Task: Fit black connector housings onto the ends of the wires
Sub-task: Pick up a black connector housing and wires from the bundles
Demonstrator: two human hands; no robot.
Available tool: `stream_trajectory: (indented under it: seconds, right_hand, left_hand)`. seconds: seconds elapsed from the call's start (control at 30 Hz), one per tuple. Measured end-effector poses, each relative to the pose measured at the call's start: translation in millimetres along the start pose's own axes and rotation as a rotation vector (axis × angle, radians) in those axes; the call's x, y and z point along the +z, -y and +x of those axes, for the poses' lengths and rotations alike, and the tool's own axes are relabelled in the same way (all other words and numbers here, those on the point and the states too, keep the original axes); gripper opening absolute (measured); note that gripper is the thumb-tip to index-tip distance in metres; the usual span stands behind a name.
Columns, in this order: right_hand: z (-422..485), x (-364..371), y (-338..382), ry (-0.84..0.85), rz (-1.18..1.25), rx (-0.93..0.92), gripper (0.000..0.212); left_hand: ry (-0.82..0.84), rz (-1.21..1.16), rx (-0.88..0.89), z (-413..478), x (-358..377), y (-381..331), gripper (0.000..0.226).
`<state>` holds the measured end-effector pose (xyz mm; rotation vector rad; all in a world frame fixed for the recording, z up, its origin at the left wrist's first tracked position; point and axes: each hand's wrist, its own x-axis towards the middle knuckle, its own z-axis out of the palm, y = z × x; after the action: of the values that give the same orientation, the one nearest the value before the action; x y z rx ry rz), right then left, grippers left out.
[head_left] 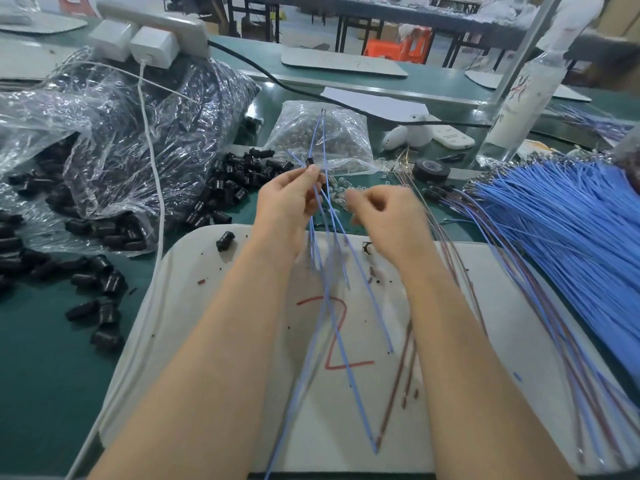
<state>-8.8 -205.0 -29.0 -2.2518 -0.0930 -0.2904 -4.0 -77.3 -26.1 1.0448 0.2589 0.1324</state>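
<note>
My left hand (289,202) pinches a small black connector housing (310,162) and a few thin blue wires (334,320) that run up past it and down over the white board (194,289). My right hand (384,213) hovers just to the right with curled fingers, blurred; I cannot tell whether it holds anything. Loose black housings (239,183) lie heaped on the green table to the left. A thick bundle of blue wires (568,223) fans out at the right.
A clear bag of black housings (138,133) sits at the left, a smaller bag of clear parts (346,140) behind my hands. A white cable (154,174) crosses the table. Black tape roll (431,169), a clear bottle (519,98) and red-brown wires (401,379) lie right.
</note>
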Motion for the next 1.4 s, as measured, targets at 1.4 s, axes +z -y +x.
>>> stream_trajectory:
  seconds: [1.4]
  right_hand:
    - [12.3, -29.7, -15.1, -0.392, 0.969, 0.159, 0.023]
  left_hand:
    - [0.579, 0.222, -0.141, -6.7, -3.6, 4.4, 0.011]
